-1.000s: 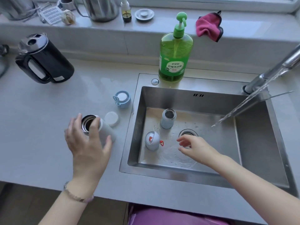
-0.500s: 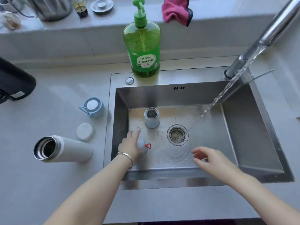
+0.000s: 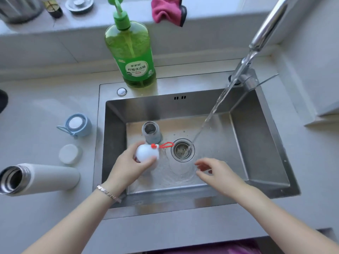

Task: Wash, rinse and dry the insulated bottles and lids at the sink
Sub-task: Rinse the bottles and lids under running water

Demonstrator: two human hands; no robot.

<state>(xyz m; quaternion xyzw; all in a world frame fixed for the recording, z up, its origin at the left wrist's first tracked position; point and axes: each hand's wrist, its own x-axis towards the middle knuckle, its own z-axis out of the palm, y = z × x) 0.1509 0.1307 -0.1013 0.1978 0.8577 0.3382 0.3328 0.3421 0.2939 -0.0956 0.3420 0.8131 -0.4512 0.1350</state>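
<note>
Left arm: stretched bare from the near left edge toward the middle.
Left wrist: a bracelet (image 3: pixel 108 193) is worn on it.
Left hand (image 3: pixel 131 163): turned palm down; fingers and thumb are curled round a white lid (image 3: pixel 146 153), which is gripped from the near side.
Right arm: stretched bare from the near right corner toward the middle.
Right hand (image 3: pixel 218 174): kept apart from the left hand; nothing is held, fingers are loosely bent, tips pointed left.

We see the left hand (image 3: pixel 126 167) hiding the near side of the white lid (image 3: pixel 146 153). The frame edges crop the faucet (image 3: pixel 266 28), the pink cloth (image 3: pixel 165 11) and a dark object (image 3: pixel 2 101) at the counter's left edge.
</note>
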